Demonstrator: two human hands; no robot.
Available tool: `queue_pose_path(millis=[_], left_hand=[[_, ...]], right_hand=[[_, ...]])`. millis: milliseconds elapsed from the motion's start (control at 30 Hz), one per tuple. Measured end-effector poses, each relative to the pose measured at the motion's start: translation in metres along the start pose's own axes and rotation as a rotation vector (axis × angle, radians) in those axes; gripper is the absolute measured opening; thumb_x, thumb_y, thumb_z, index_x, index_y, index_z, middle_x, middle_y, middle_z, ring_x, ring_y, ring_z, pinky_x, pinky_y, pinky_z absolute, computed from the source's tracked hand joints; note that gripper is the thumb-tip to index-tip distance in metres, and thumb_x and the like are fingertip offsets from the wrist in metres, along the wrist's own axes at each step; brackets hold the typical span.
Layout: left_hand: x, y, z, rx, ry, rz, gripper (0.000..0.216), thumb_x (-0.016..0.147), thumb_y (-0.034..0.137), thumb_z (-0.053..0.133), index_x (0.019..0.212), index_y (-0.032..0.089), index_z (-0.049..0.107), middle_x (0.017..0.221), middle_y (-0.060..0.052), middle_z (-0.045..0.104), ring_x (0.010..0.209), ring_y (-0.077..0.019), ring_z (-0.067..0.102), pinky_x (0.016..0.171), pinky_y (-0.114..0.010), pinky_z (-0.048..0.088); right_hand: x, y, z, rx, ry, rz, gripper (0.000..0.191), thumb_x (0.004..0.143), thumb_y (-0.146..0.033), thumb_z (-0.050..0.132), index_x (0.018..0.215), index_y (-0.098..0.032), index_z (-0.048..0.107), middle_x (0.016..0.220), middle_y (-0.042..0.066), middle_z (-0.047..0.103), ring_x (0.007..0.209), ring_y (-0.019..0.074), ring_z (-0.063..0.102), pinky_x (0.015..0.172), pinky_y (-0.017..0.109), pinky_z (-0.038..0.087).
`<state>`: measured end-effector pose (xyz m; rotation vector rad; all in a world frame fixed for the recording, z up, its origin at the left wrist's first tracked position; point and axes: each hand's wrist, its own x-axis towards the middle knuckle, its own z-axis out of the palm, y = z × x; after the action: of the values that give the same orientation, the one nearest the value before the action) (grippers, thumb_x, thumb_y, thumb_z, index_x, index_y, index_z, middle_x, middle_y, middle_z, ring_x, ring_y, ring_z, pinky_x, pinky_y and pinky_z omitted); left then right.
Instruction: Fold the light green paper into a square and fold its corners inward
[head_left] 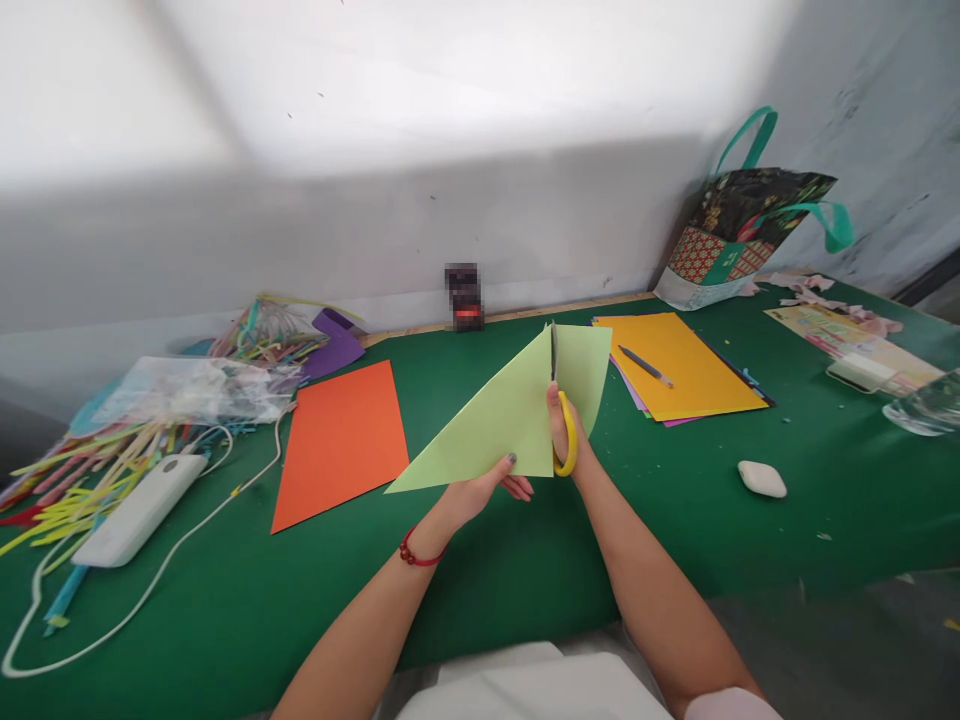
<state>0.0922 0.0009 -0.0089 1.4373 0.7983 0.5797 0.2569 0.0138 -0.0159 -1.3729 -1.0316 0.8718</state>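
A light green sheet of paper (491, 410), folded along a slanting edge, is held up above the table. My left hand (484, 490) pinches its lower edge, thumb on the near face and fingers beneath. In my right hand (564, 430) is a pair of scissors (570, 440) with yellow handles. The blades point away from me and lie along a cut that splits the paper, with a narrower green piece on the right. Part of the blades is hidden by the paper.
On the left lie an orange sheet (341, 445), a white power bank (139, 510) with a cable, and a heap of paper strips. To the right are stacked yellow sheets (690, 365) with a pen (646, 367), a white case (762, 479), a bag (720, 260) and a clear container (926, 408).
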Motion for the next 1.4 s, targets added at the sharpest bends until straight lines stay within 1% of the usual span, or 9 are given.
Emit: queue_pose_path(millis=[100,367,533,767,1033,1200,1267,1333,1400], left_hand=[[-0.001,-0.001,0.001,-0.004,0.005,-0.009,0.047,0.083,0.055,0.049,0.07,0.015,0.07,0.069,-0.007,0.072,0.066,-0.0204,0.068,0.073,-0.034,0.055],[-0.001,0.0,0.0,-0.003,0.001,-0.012,0.048,0.083,0.055,0.049,0.069,0.014,0.069,0.068,-0.008,0.071,0.065,-0.0199,0.068,0.071,-0.033,0.055],[0.0,-0.001,0.0,-0.005,-0.005,-0.014,0.049,0.082,0.058,0.049,0.069,0.014,0.069,0.068,-0.007,0.071,0.064,-0.0197,0.067,0.071,-0.033,0.055],[0.0,-0.002,0.0,0.008,-0.008,-0.02,0.049,0.082,0.057,0.048,0.07,0.015,0.069,0.069,-0.007,0.072,0.065,-0.0201,0.068,0.072,-0.033,0.055],[-0.002,0.0,0.001,0.024,0.002,-0.019,0.049,0.083,0.056,0.048,0.068,0.015,0.07,0.069,-0.007,0.072,0.065,-0.0192,0.067,0.074,-0.033,0.055],[-0.002,0.0,0.003,0.05,0.007,-0.037,0.051,0.082,0.059,0.047,0.066,0.016,0.069,0.07,-0.007,0.072,0.066,-0.0194,0.068,0.074,-0.032,0.055],[-0.001,-0.001,0.002,0.037,0.013,-0.032,0.05,0.081,0.059,0.049,0.068,0.016,0.069,0.07,-0.007,0.072,0.065,-0.0196,0.068,0.074,-0.033,0.055],[0.001,-0.002,-0.001,0.032,0.032,-0.025,0.049,0.08,0.059,0.049,0.067,0.016,0.069,0.069,-0.007,0.072,0.065,-0.0199,0.068,0.073,-0.033,0.055],[0.003,-0.001,-0.006,0.037,0.077,-0.016,0.048,0.081,0.058,0.049,0.067,0.017,0.069,0.07,-0.006,0.072,0.066,-0.0201,0.068,0.073,-0.033,0.054]], right_hand=[[0.0,-0.002,0.0,0.029,-0.025,0.006,0.072,0.073,-0.082,0.032,0.092,-0.019,0.06,0.09,0.008,0.066,0.081,0.0235,0.059,0.071,0.033,0.045],[-0.002,-0.005,0.0,0.085,-0.001,0.026,0.065,0.072,-0.08,0.038,0.085,-0.02,0.059,0.088,0.007,0.066,0.078,0.0221,0.059,0.07,0.033,0.046],[-0.002,-0.004,-0.001,0.086,0.034,0.013,0.064,0.071,-0.08,0.04,0.081,-0.02,0.059,0.08,0.005,0.065,0.075,0.022,0.058,0.069,0.033,0.046],[-0.004,-0.007,-0.001,0.064,0.048,0.005,0.065,0.07,-0.081,0.038,0.079,-0.019,0.057,0.077,0.005,0.063,0.073,0.0214,0.057,0.067,0.032,0.046],[-0.003,-0.009,-0.003,0.014,0.058,0.035,0.064,0.068,-0.082,0.04,0.071,-0.02,0.053,0.069,0.004,0.059,0.068,0.0199,0.053,0.063,0.033,0.044],[-0.003,-0.013,-0.005,0.025,0.1,0.041,0.059,0.068,-0.08,0.045,0.067,-0.021,0.051,0.061,0.001,0.055,0.061,0.0184,0.053,0.055,0.03,0.043],[-0.004,-0.015,-0.004,0.045,0.106,0.086,0.054,0.067,-0.077,0.05,0.064,-0.023,0.046,0.053,-0.002,0.05,0.05,0.0159,0.049,0.047,0.029,0.041],[-0.003,-0.015,-0.004,0.06,0.096,0.156,0.051,0.068,-0.074,0.054,0.063,-0.025,0.041,0.045,-0.006,0.043,0.038,0.0131,0.041,0.039,0.028,0.037],[0.0,-0.011,-0.004,0.048,0.065,0.211,0.047,0.07,-0.071,0.054,0.066,-0.025,0.043,0.041,-0.007,0.041,0.031,0.0116,0.036,0.034,0.027,0.033]])
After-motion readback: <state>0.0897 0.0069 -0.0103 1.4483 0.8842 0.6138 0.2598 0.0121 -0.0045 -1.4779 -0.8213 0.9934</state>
